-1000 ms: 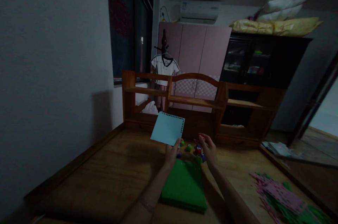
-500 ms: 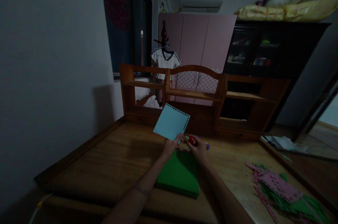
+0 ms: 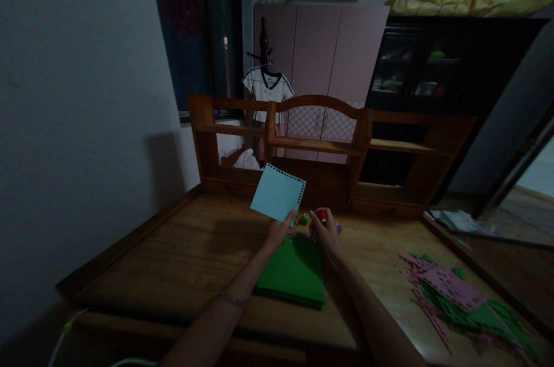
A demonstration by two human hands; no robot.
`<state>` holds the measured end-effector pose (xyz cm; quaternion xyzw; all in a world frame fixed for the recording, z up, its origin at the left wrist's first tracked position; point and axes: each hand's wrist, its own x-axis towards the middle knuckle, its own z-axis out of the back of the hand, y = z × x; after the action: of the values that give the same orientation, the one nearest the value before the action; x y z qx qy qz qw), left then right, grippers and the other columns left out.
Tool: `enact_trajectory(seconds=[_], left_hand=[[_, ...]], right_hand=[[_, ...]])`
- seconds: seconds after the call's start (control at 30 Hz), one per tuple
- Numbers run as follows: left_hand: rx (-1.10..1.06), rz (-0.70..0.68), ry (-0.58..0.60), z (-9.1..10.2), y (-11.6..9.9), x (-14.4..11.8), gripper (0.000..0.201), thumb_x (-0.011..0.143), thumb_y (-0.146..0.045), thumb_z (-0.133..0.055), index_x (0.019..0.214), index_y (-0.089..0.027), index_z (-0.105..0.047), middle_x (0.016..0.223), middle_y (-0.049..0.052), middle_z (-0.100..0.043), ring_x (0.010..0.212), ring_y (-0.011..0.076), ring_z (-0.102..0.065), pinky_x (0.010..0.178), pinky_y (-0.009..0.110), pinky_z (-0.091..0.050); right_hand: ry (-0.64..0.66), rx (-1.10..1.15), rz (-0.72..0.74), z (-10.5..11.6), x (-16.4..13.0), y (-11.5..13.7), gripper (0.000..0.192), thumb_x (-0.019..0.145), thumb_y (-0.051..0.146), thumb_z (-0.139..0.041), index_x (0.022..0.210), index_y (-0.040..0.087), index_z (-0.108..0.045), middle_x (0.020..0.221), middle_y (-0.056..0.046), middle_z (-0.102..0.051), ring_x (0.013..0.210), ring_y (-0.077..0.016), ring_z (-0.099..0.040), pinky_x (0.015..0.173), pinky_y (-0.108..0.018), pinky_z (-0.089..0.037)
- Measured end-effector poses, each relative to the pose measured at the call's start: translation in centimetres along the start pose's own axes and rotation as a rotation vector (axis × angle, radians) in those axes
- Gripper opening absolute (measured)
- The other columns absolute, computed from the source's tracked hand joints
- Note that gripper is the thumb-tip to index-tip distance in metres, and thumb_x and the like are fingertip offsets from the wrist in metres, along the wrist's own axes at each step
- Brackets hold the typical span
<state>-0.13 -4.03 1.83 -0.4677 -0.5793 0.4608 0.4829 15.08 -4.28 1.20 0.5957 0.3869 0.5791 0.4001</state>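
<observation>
My left hand [image 3: 279, 232] pinches the lower right corner of a light blue sheet of paper [image 3: 276, 194], held tilted above the desk. Small dark holes run along the sheet's top and right edges. In my right hand [image 3: 327, 233] is a small rounded red object [image 3: 321, 215], partly covered by the fingers; its kind is unclear. Between the hands sits a small green object with an eye-like spot [image 3: 305, 218]. A purple one [image 3: 338, 229] shows just right of my right hand. Below both hands lies a green pad or stack of sheets [image 3: 292, 274], with small bits at its far edge.
A wooden shelf unit [image 3: 318, 146] stands along the back of the desk [image 3: 182, 251]. Pink and green cut paper pieces [image 3: 454, 289] are piled at the right. A wall [image 3: 86, 124] rises at the left, and a white cable [image 3: 64, 335] hangs at the front left corner.
My right hand has moved slightly away from the sheet, with the red object now deeper in its fingers. The small green object shows more fully. The whole view has tilted down a little.
</observation>
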Motion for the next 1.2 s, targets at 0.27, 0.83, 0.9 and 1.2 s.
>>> enact_trajectory(seconds=[0.27,0.83,0.9,1.2], left_hand=[[0.083,-0.074,0.06,0.2,1.7,0.8,0.047,0.075,-0.059,-0.051,0.075,-0.013,-0.061,0.06,0.001,-0.055,0.047,0.0105,-0.047,0.046,0.022,-0.036],[0.205,-0.067,0.034,0.2,1.8,0.9,0.049,0.075,-0.061,-0.049,0.074,-0.014,-0.064,0.064,0.005,-0.061,0.055,0.0146,-0.054,0.053,0.024,-0.04],[0.202,-0.051,0.029,0.2,1.6,0.7,0.048,0.075,-0.06,-0.05,0.074,-0.014,-0.065,0.066,0.006,-0.063,0.058,0.016,-0.056,0.054,0.024,-0.041],[0.131,-0.072,0.05,0.1,1.2,0.4,0.047,0.075,-0.06,-0.051,0.077,-0.014,-0.064,0.073,0.006,-0.065,0.062,0.0161,-0.058,0.054,0.024,-0.042]], right_hand=[[0.134,0.279,-0.149,-0.3,0.3,1.0,0.035,0.078,0.044,-0.055,0.103,0.027,-0.039,0.087,-0.001,-0.062,0.045,-0.0125,-0.054,0.032,-0.02,-0.031],[0.008,0.091,-0.134,1.2,1.0,-0.5,0.032,0.066,0.04,-0.07,0.089,0.02,-0.06,0.067,0.001,-0.057,0.048,-0.0094,-0.045,0.04,-0.019,-0.028],[0.017,0.097,-0.146,1.1,1.0,-0.6,0.034,0.063,0.038,-0.072,0.091,0.02,-0.062,0.07,0.0,-0.057,0.05,-0.0095,-0.046,0.041,-0.019,-0.029],[0.049,0.552,-0.258,1.0,1.9,-0.6,0.037,0.061,0.022,-0.066,0.097,0.021,-0.066,0.091,-0.004,-0.064,0.069,-0.0131,-0.057,0.06,-0.023,-0.046]])
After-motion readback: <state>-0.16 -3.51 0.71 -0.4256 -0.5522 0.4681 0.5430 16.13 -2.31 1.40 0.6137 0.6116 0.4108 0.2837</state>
